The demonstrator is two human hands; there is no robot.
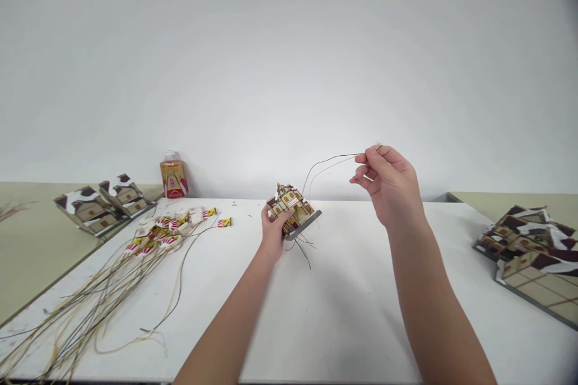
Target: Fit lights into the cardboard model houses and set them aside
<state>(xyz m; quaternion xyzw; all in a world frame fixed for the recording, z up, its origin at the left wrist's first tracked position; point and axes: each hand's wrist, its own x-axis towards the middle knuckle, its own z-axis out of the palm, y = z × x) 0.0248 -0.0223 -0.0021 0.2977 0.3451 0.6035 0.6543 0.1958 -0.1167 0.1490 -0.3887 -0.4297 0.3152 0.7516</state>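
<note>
A white surface point(343, 313) runs from the near edge to the wall. At its right edge lies a stack of model houses point(528, 252) with brown, snow-patched roofs. Two more houses point(99, 201) lie off the far left corner on the adjoining greenish top. Along the left edge, from the near corner inward, sprawls a bundle of wires point(90, 307), each ending in a small red, white and yellow fitting point(167, 234) toward the far side. An amber bottle point(173, 175) stands at the far edge by the wall.

Near the middle of the far edge the left hand point(274, 231) grasps one small house point(293, 207), held tilted just above the surface, fingers wrapped around its left side and base. A few short wire ends hang below its base. The right hand point(388, 183) is raised to the right of it, thumb and fingers pinched on the free end of a thin wire pair point(332, 162) that arcs down to the house.

By my reading, this house already has its wire in it and the lead is being drawn through or straightened. The many loose wires suggest much of the batch is left, and whether the piled houses are wired cannot be told.
</note>
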